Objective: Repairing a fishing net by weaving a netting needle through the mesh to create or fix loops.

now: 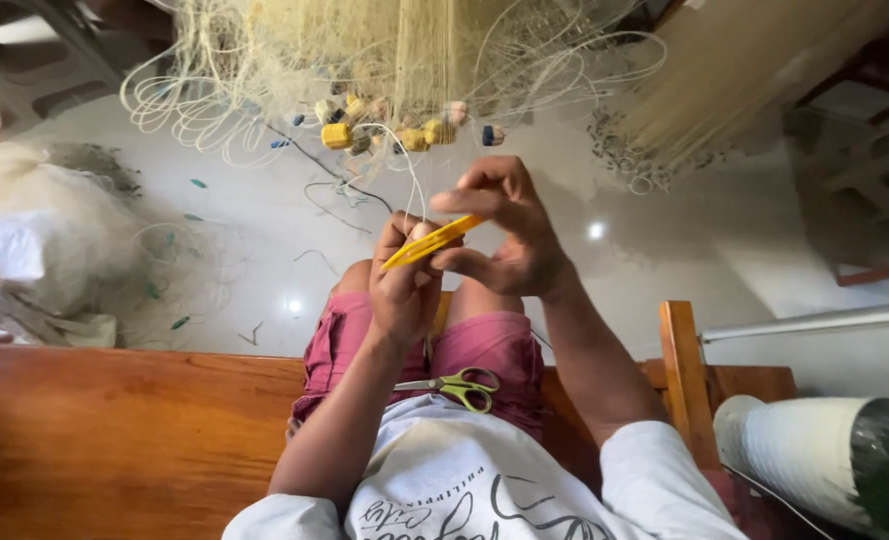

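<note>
My right hand point(510, 235) pinches a flat yellow netting needle point(433, 241) between thumb and fingers, above my lap. My left hand point(403, 285) is closed beside it, gripping pale twine point(413, 180) that runs up to a hanging fishing net point(405, 50). The needle's tip lies across my left hand's fingers. Small yellow, cream and blue floats point(410, 125) are strung along the net's lower edge, just above both hands. Green-handled scissors point(457, 386) rest on my lap below my hands.
I sit on a wooden bench point(115, 430) with an upright post point(687, 375) at the right. A heap of white netting point(35, 230) lies on the pale floor at left. A large white spool point(815, 455) stands at lower right. More net point(725, 70) hangs at upper right.
</note>
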